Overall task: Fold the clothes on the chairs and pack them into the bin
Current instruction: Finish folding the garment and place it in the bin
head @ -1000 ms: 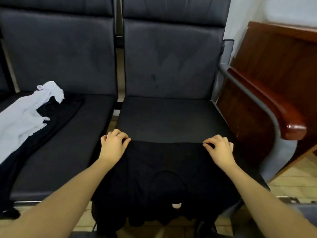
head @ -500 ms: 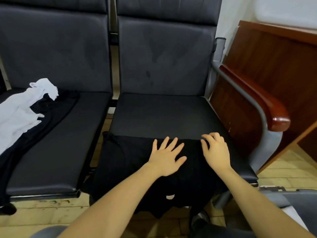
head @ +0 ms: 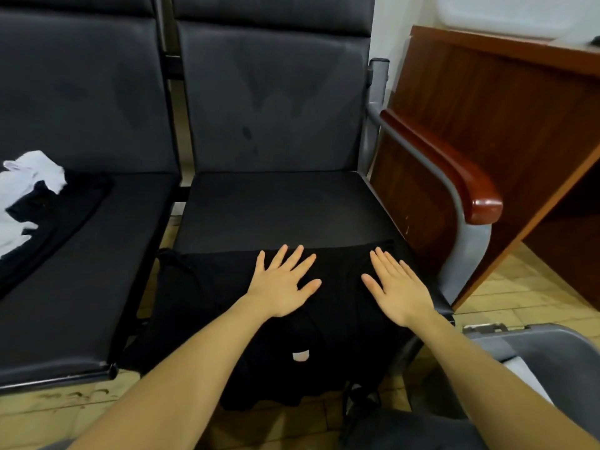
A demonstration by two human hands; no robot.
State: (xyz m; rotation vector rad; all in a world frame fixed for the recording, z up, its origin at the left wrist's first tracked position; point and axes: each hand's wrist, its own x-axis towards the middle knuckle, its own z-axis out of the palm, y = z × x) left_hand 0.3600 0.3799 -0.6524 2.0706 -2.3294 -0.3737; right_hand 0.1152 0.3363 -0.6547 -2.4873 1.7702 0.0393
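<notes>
Black garment (head: 207, 306) lies across the front half of the right chair seat (head: 276, 209), centre-bottom of frame, w/ its lower part hanging over the seat's front edge toward the tiled floor (head: 55, 414). Small white tag (head: 301, 356) shows on the hanging part. Both hands lie flat on it, palms down, fingers straight, gripping nothing: left hand (head: 281, 284) at frame centre w/ fingers spread, right hand (head: 397, 284) just to its right, fingers closer together, near the garment's right edge. Hands are near each other but apart. Left chair seat (head: 81, 287), left side of frame, carries a white cloth (head: 19, 203) lying over another black cloth (head: 61, 216). Grey bin (head: 545, 352) sits at lower right, partly cut off. Wooden armrest (head: 448, 167) and wooden desk (head: 519, 118) fill the right side.
</notes>
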